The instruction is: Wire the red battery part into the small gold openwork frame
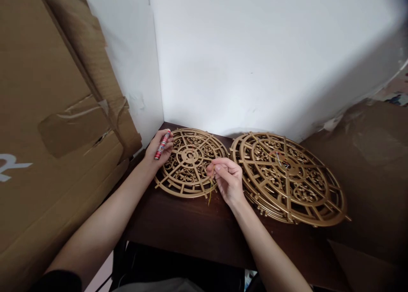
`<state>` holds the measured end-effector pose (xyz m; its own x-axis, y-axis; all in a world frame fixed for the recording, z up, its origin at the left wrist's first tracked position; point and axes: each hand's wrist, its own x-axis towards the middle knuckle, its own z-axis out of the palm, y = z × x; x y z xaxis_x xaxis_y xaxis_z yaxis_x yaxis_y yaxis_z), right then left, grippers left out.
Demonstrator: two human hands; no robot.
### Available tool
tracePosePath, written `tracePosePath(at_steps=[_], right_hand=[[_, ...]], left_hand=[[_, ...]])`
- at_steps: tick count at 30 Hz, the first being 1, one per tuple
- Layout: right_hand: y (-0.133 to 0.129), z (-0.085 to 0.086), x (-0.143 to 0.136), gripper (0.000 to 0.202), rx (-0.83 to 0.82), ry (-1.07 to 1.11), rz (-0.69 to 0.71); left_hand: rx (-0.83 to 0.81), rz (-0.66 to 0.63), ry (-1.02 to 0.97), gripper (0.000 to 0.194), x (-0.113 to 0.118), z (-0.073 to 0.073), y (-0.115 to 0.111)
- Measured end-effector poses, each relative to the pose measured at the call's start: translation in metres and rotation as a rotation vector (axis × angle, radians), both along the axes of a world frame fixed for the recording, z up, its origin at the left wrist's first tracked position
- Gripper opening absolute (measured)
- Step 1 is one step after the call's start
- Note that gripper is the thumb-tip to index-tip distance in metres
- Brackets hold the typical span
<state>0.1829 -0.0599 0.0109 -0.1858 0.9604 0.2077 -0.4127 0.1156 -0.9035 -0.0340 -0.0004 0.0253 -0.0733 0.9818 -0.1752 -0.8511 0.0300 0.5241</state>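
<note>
My left hand (160, 149) holds a slim red cylinder (162, 144) with pale bands, which looks like two small batteries end to end, at the left edge of a round golden openwork frame (183, 193). Between thumb and forefinger, my right hand (228, 176) pinches a thin yellow wire (211, 190) that hangs down over the frame's front right edge. Spokes, scrollwork and a small hub fill this frame. To the right of my right hand lies a stack of similar golden frames (288, 185), with loose red and white wires (280, 159) near the top one's centre.
The frames lie on a dark brown tabletop (178, 224) against a white wall (223, 62). A big cardboard box (47, 92) rises close on the left. More brown cardboard (366, 173) stands on the right, beside the stack.
</note>
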Motion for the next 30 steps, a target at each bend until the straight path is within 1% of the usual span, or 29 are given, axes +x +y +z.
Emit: tracePosePath(at_steps=[4, 9, 12, 14, 17, 19, 21, 24, 27, 28, 30], right_hand=[[0.002, -0.002, -0.002, 0.017, 0.060, -0.037, -0.070], [-0.002, -0.004, -0.006, 0.013, 0.160, -0.179, -0.263], [-0.006, -0.004, -0.005, 0.010, 0.227, -0.221, -0.345], [-0.009, -0.001, -0.004, 0.009, 0.333, -0.250, -0.420], [-0.014, 0.005, -0.001, 0.013, 0.549, -0.324, -0.600], [-0.015, 0.008, -0.001, 0.015, 0.595, -0.338, -0.697], [-0.014, 0.009, -0.001, 0.015, 0.550, -0.278, -0.703], [-0.010, 0.008, -0.003, 0.015, 0.483, -0.162, -0.637], [-0.005, 0.004, -0.004, 0.013, 0.446, -0.103, -0.593], [-0.004, 0.003, -0.004, 0.012, 0.416, -0.090, -0.556], [-0.003, 0.001, -0.005, 0.012, 0.321, -0.074, -0.430]], left_hand=[[-0.032, 0.000, -0.036, 0.015, 0.000, 0.003, -0.001], [-0.025, 0.024, -0.044, 0.015, -0.001, 0.006, -0.003], [-0.021, 0.013, -0.039, 0.015, -0.001, 0.005, -0.003], [-0.017, 0.010, -0.032, 0.014, -0.002, 0.004, -0.003], [-0.008, 0.024, -0.029, 0.014, -0.002, 0.003, -0.002], [-0.010, 0.036, -0.033, 0.014, -0.002, 0.003, -0.002], [-0.022, 0.047, -0.036, 0.014, -0.002, 0.004, -0.002], [-0.040, 0.044, -0.017, 0.016, 0.001, 0.002, -0.001], [-0.032, 0.042, 0.045, 0.016, 0.006, -0.002, 0.000], [-0.026, 0.043, 0.073, 0.014, 0.008, -0.004, 0.001], [-0.018, 0.041, 0.142, 0.011, 0.012, -0.008, 0.001]])
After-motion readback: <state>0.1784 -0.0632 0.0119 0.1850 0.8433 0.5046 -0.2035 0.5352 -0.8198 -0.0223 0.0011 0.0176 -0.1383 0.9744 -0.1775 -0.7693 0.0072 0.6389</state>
